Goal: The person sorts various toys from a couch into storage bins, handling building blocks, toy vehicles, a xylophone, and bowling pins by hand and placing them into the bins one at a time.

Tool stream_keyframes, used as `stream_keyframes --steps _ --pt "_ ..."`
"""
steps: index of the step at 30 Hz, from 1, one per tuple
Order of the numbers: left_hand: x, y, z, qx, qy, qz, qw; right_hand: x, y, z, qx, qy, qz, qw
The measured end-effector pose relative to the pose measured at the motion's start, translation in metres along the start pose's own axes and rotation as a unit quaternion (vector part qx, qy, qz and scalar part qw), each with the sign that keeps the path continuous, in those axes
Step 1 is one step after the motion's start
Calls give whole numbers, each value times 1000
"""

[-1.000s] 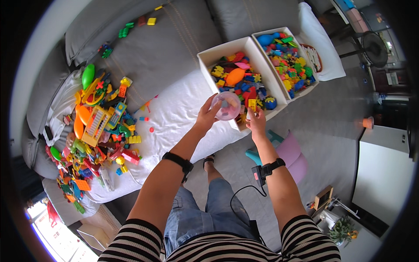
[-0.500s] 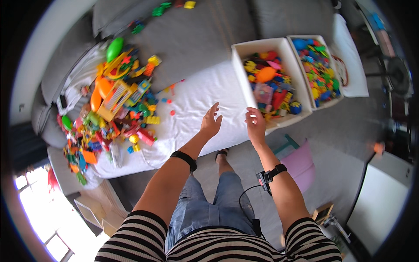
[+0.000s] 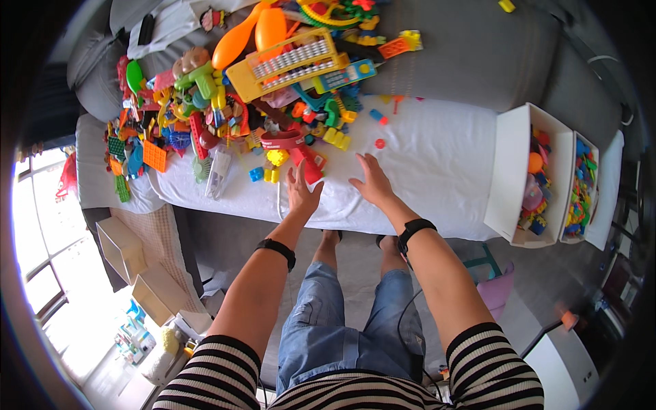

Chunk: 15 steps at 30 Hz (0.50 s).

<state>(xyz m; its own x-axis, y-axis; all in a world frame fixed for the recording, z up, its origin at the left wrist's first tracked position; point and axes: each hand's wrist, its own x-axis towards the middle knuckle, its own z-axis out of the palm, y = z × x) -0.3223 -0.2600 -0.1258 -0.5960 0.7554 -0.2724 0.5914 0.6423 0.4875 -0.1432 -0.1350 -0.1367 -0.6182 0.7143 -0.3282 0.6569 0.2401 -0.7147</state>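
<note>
While left hand (image 3: 303, 195) and right hand (image 3: 374, 183) spread, empty, the red toy (image 3: 311, 164) slants lengthwise down-right.

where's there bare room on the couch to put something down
The widest free patch is the white cover, between the right hand and the larger white box. Beyond it, the grey sofa is also bare right of the yellow-and-orange toy. Left is crowded with the toy pile.
</note>
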Motion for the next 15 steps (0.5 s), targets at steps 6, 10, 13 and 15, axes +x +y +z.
stream_keyframes --steps 6,10,13,15 --pt "35 15 10 -270 20 -175 947 58 -26 18 28 111 -3 993" --pt "37 11 16 -252 5 -165 954 66 -26 27 11 93 144 985" --pt "12 2 18 -217 -98 -131 962 48 1 34 82 103 145 981" --pt "-3 -18 10 -199 -117 -111 967 36 -9 41 171 72 165 969"
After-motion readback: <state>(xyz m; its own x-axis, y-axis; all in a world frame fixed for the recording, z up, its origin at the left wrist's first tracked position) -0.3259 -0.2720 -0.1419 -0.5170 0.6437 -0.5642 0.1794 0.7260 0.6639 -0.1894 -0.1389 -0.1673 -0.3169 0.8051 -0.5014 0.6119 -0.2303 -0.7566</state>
